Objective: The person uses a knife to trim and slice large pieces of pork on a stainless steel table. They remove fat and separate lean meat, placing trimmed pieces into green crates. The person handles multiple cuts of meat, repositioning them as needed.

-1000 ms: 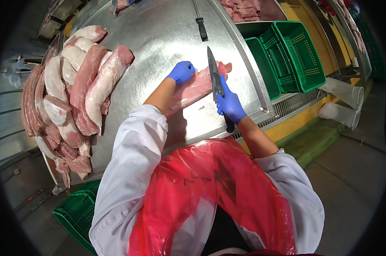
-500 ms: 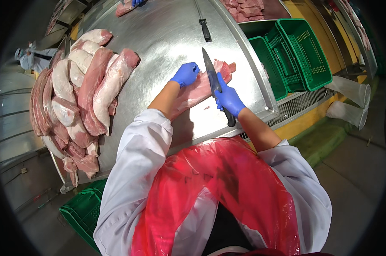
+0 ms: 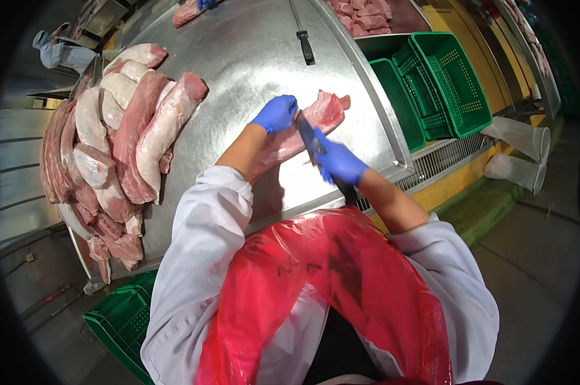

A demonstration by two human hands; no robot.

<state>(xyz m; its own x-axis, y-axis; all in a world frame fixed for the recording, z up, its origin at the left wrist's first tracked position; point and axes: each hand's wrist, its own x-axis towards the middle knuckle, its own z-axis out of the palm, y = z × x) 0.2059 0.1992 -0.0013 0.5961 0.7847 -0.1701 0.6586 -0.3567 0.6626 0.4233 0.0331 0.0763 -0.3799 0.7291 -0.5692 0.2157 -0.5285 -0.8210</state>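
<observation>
Our left hand [image 3: 278, 113] pinches the far edge of the pork loin [image 3: 288, 142]; across it, our right hand [image 3: 338, 158] grips a knife [image 3: 307, 135]. We judge the meat soft, slippery, best held there.

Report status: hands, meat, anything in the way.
Left hand curled at edge of meat strip, hold unclear. Right hand gripping knife, angled over the meat strip. Meat strip lying on metal table. Left hand close to knife's tip; nothing else seen in the way.
</observation>
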